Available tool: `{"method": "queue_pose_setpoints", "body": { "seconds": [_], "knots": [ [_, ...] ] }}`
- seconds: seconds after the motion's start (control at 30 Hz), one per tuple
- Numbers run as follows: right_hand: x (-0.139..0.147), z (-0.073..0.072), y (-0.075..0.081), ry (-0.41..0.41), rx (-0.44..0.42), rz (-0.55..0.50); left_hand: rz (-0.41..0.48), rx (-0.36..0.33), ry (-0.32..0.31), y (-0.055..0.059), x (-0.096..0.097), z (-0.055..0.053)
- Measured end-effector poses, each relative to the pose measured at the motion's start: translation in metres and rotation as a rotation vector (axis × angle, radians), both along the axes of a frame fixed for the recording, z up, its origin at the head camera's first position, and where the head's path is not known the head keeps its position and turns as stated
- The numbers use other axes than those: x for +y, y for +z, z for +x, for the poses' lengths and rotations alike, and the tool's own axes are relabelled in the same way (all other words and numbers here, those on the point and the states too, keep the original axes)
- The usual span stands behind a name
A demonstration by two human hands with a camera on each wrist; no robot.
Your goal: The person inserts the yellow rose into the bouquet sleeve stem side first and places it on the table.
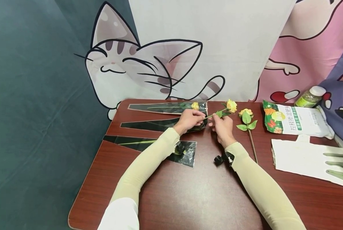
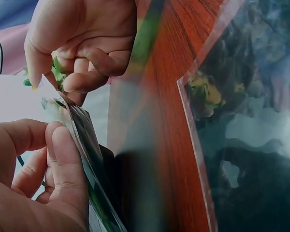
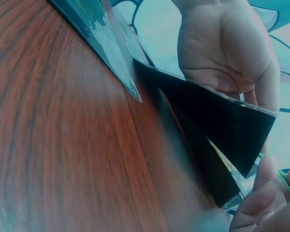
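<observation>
While both hands work near the far edge of the reddish-brown surface (image 1: 211,198), the yellow rose (image 1: 231,106) is raised between them, bloom to the right, stem slanting down to the left.

Right hand (image 1: 223,127): grip closed, stem pinched between thumb and fingers just below the leaves. Left hand (image 1: 190,119): grip closed on the wide right end of the middle sleeve (image 1: 142,125), a dark, tapering wrapper with clear film; its narrow end points left. The stem's lower end meets the left fingertips beside the sleeve's mouth; cannot tell whether it is inside.

Far sleeve (image 1: 160,109): lies flat behind the middle one, flower inside, yellow bloom near the wide right end. Near sleeve (image 1: 190,159): flat, closer to the person, green stem inside; left forearm crosses above it. The left wrist view shows a yellow bloom under film near the sleeve's end.

Second rose (image 1: 251,140): on the surface, right of the right hand, bloom away from the person, three green leaves below it. Further right: printed packet (image 1: 296,119), a jar (image 1: 310,96) with white lid tilted behind it, and a white glove (image 1: 306,156) with grey-green fingers, nearer the person.
</observation>
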State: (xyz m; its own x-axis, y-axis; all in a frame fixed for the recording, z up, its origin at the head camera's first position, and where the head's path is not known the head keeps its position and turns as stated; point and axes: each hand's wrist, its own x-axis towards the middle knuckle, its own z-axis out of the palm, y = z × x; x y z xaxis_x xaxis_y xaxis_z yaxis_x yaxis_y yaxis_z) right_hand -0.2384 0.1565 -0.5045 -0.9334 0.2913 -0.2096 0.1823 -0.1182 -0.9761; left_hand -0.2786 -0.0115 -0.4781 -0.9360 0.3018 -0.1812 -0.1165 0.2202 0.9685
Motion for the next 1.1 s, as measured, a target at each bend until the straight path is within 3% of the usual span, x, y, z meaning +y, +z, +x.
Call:
{"method": "queue_pose_setpoints", "body": {
  "seconds": [0.4, 0.8, 1.1],
  "knots": [
    [-0.01, 0.003, -0.003, 0.015, -0.027, -0.027, 0.012, 0.008, 0.0, 0.006, 0.005, -0.002],
    [-0.018, 0.006, -0.003, 0.072, -0.025, -0.044, 0.014, 0.051, -0.007, 0.004, 0.008, -0.004],
    [-0.017, 0.006, 0.0, 0.089, 0.0, -0.204, 0.001, 0.048, 0.012, 0.009, 0.003, -0.001]
  ]
}}
